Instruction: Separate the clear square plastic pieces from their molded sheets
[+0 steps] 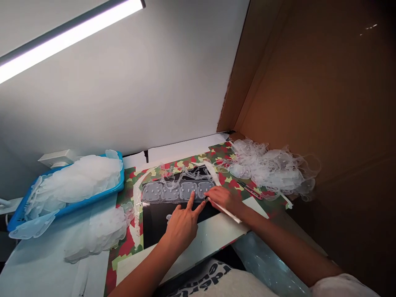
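A translucent moulded sheet (170, 192) with a row of several rounded-square pieces lies across a black board (153, 220). My left hand (183, 222) rests over the board with two fingers spread, their tips on the right part of the sheet. Closed around a slim white-handled tool (228, 213) with a dark tip, my right hand (225, 199) is at the sheet's right end. The tool's tip meets the sheet close to my left index finger; its exact shape is too small to make out. Loose clear trimmings (182, 175) lie along the sheet's far edge.
At left, a blue basket (121, 181) is heaped with translucent pieces (83, 175); another stack (100, 233) lies before it. Tangled clear scrap (272, 171) piles up at right, near pink-handled tweezers or scissors (252, 191). A cardboard wall (309, 103) closes the right side.
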### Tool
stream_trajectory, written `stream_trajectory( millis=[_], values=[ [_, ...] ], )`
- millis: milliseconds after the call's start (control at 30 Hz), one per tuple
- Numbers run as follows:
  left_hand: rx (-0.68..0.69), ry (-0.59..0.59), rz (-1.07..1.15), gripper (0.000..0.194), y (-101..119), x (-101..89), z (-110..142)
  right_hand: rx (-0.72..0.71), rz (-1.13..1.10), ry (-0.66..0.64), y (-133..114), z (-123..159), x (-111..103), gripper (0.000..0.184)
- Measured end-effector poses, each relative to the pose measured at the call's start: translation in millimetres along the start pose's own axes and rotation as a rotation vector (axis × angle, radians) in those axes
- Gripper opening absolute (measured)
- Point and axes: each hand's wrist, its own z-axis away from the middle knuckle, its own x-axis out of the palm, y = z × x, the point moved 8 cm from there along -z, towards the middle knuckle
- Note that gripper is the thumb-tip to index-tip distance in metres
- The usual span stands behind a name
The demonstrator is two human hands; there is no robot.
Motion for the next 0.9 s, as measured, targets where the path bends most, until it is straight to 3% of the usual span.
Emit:
stream_trajectory(
  millis=[67, 167, 200, 267, 333, 433, 467, 567, 633, 733, 833, 900],
  values=[
    [-0.017, -0.013, 0.005, 0.075, -0.2, -0.1, 0.9, 0.198, -0.057, 0.152, 22.1, 2.4, -18.5, 0.018],
    [-0.028, -0.027, 0.028, 0.078, 1.6, -2.0, 4.1, 0.53, -0.125, 0.517, 62.7, 24.1, -58.8, 0.019],
    [-0.03, -0.029, 0.041, 0.079, 1.8, -3.3, 5.1, 0.598, -0.152, 0.617, 72.0, 33.1, -68.6, 0.023],
    [-0.028, -0.027, 0.081, 0.079, -0.3, -8.4, 5.0, 0.66, -0.242, 0.696, 81.9, 45.3, -75.6, 0.031],
    [-0.03, -0.018, 0.181, 0.07, -7.6, -18.0, 0.0, 0.651, -0.355, 0.641, 79.5, 48.8, -70.2, 0.033],
    [-0.088, 0.039, 0.553, 0.036, -30.3, -40.0, -19.3, 0.555, -0.431, 0.471, 53.5, 44.7, -56.8, 0.03],
    [-0.125, 0.035, 0.715, 0.035, -38.6, -44.3, -28.2, 0.514, -0.427, 0.409, 41.5, 42.1, -52.9, 0.029],
    [-0.179, -0.082, 1.045, 0.064, -47.5, -43.5, -56.8, 0.367, -0.363, 0.226, 5.6, 32.6, -43.0, 0.022],
    [-0.147, -0.147, 1.063, 0.064, -42.9, -39.4, -72.1, 0.273, -0.322, 0.128, -10.9, 26.9, -36.9, 0.016],
    [-0.138, -0.097, 0.962, 0.042, -39.3, -35.4, -82.1, 0.268, -0.398, 0.071, -10.1, 20.5, -31.3, 0.012],
    [-0.169, 0.031, 0.858, 0.023, -40.2, -37.3, -75.3, 0.461, -0.594, 0.17, 17.9, 16.8, -35.2, 0.016],
    [-0.184, 0.092, 0.8, 0.022, -40.6, -38.9, -66.4, 0.607, -0.68, 0.173, 35.9, 14.3, -33.3, 0.016]
  ],
)
